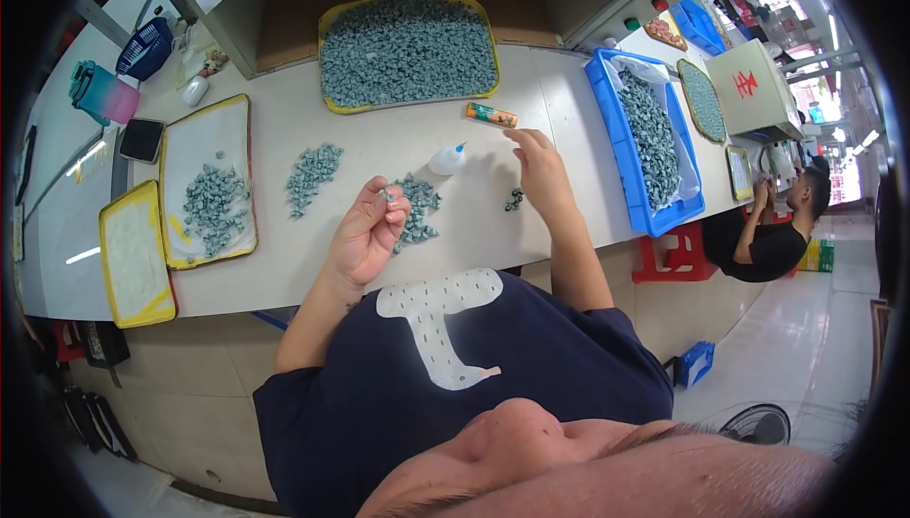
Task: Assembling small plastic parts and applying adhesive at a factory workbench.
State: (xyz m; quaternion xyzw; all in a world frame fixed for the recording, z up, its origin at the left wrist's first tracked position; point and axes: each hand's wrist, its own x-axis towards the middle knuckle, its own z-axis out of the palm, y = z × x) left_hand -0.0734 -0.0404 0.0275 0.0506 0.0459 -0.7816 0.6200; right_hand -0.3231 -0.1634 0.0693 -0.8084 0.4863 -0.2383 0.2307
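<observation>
My left hand [368, 224] is raised over the near part of the table, its thumb and fingertips pinching a small grey-green piece [390, 197]. Just beside it lies a loose pile of similar grey-green pieces [417, 207]. My right hand [544, 175] is held over the table with its fingers stretched out, and nothing shows in it. Past its fingertips lies an orange and green tube-shaped thing [491, 115]. Between my hands is a small white squeeze bottle [445, 161] with a blue tip. A little cluster of dark pieces [514, 199] sits beside my right wrist.
A yellow-rimmed tray [330, 99] heaped with pieces stands at the back. Left are another pile [313, 177], two yellow-rimmed trays [248, 139] [137, 243], a phone [142, 140] and a tumbler [102, 91]. Right is a blue crate [621, 177] of pieces; a person [758, 234] sits beyond.
</observation>
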